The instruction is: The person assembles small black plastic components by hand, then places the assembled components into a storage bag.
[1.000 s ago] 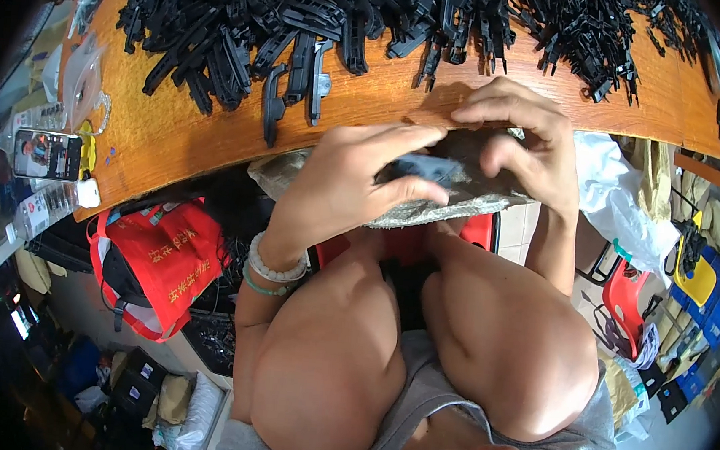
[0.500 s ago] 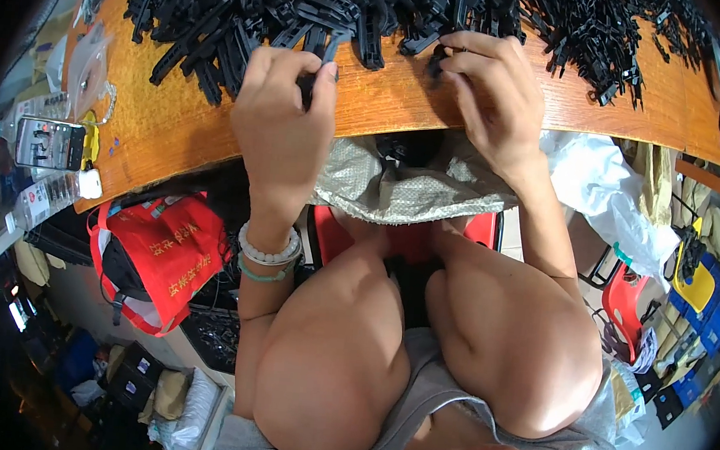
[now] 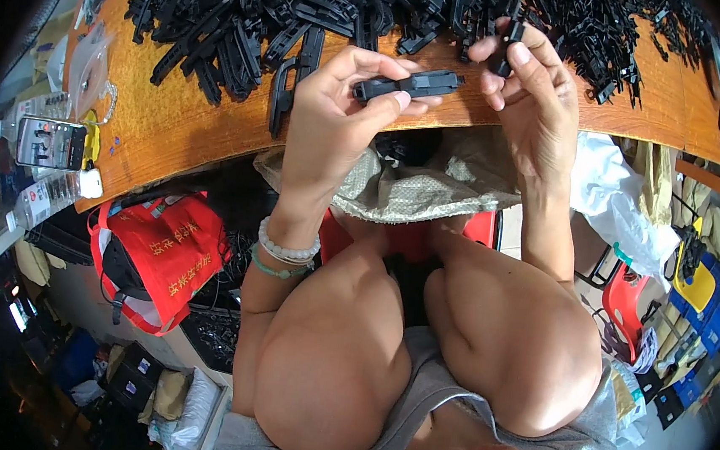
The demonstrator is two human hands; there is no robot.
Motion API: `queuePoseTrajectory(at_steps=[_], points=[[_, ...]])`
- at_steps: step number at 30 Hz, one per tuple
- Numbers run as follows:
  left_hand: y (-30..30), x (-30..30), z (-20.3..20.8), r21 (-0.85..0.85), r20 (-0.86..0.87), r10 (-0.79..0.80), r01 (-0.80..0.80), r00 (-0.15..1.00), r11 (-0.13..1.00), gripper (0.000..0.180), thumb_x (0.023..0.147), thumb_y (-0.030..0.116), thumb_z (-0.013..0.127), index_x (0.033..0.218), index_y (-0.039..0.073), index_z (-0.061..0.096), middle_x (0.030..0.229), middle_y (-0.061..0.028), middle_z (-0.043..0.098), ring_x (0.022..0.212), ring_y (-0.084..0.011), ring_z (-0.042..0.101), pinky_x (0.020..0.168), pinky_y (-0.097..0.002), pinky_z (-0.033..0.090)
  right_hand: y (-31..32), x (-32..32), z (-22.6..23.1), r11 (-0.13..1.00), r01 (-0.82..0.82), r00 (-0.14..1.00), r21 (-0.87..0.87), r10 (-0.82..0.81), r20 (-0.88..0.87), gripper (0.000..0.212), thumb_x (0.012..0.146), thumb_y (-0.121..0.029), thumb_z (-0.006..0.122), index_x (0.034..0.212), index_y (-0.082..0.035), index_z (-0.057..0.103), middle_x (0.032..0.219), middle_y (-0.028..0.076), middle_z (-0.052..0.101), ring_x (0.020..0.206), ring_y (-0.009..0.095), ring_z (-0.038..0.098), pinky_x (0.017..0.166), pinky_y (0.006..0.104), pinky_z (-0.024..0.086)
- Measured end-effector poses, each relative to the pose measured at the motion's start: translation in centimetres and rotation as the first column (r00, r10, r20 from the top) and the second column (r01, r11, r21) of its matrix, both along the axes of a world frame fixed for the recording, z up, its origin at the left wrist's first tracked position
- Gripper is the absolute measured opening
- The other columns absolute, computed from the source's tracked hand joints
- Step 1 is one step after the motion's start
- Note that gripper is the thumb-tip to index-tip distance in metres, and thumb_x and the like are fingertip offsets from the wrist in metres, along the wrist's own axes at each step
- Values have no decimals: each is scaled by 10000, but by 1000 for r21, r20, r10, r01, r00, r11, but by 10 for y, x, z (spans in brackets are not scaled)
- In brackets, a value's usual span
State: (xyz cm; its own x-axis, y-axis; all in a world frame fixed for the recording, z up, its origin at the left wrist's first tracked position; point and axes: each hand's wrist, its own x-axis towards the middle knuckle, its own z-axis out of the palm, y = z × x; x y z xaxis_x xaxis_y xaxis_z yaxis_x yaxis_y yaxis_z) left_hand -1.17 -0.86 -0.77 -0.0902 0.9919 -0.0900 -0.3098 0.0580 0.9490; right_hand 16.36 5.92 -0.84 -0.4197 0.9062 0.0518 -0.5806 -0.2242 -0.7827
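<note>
My left hand (image 3: 344,105) is closed around a long black plastic part (image 3: 413,86), lying level between thumb and fingers over the table's near edge. Raised to its right, my right hand (image 3: 539,95) pinches a smaller dark piece (image 3: 505,52), held upright between thumb and fingertips; its exact kind is hard to make out. The two pieces are apart. Beyond both hands spreads a heap of long black plastic parts (image 3: 249,22). One loose black part (image 3: 280,96) lies beside my left hand, nearer than the heap.
A second heap of thinner black pieces (image 3: 602,49) covers the right of the wooden table (image 3: 155,141). On the left lie a phone (image 3: 49,144) and a plastic bottle (image 3: 45,198). A woven sack (image 3: 413,199) hangs under the edge above my knees. A red bag (image 3: 163,252) sits lower left.
My left hand has moved right and now holds a long black part out of the heap. My right hand has shifted right, lifting a small dark piece.
</note>
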Motion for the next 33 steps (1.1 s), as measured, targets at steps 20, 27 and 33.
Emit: queuePoseTrajectory(at_steps=[20, 27, 33], points=[[-2, 10, 7, -184, 2, -68, 67, 998, 981, 276, 884, 77, 551, 1096, -99, 569, 923, -129, 651, 846, -158, 629, 765, -268, 523, -32, 7, 13, 944, 9, 874, 328, -167, 455, 175, 799, 59, 627, 974, 64, 637, 867, 109, 624, 696, 132, 619, 621, 226, 524], [-6, 18, 10, 189, -446, -24, 121, 895, 974, 283, 804, 70, 654, 1060, -30, 585, 818, -152, 656, 706, -202, 663, 618, -293, 494, -37, 10, 1, 976, 98, 916, 196, -165, 366, 208, 771, 45, 664, 977, 26, 643, 962, 115, 585, 714, 117, 598, 614, 212, 507], [-8, 10, 13, 261, -657, 7, 219, 754, 940, 289, 779, 80, 672, 1031, -29, 581, 764, -190, 612, 640, -330, 614, 559, -338, 465, -29, 10, 3, 842, -87, 799, 533, -261, 542, 333, 723, -30, 714, 1040, -1, 618, 991, 93, 577, 768, 119, 570, 661, 216, 477]])
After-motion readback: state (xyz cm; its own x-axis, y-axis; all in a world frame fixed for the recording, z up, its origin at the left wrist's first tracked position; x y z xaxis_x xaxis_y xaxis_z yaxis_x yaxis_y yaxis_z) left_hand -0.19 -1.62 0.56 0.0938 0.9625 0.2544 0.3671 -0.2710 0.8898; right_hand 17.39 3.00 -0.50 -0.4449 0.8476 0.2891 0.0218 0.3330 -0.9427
